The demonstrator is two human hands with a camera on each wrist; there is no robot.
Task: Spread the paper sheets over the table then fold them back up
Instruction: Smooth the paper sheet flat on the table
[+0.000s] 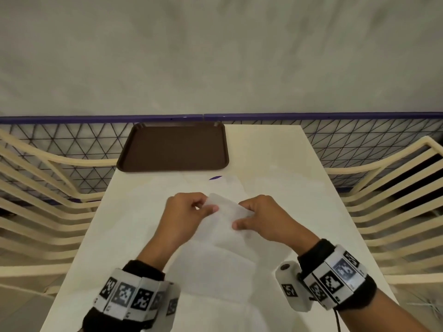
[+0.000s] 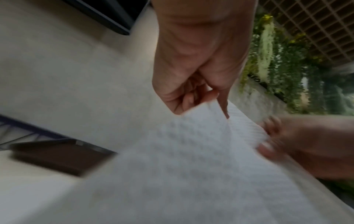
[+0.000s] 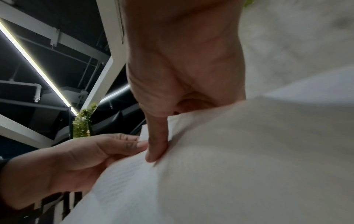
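Observation:
A thin white paper sheet is lifted above the middle of the white table. My left hand pinches its far left corner between thumb and fingers. My right hand pinches the right edge, thumb on top. The sheet hangs down toward me, semi-transparent. In the left wrist view the sheet fills the lower frame, with my left hand at its top edge and my right hand blurred beside it. The right wrist view has my right hand on the sheet. Another flat white sheet lies on the table beneath.
A dark brown tray sits at the table's far left end. Cream slatted chairs stand on the left and on the right of the table. A wire mesh fence with a purple rail runs behind.

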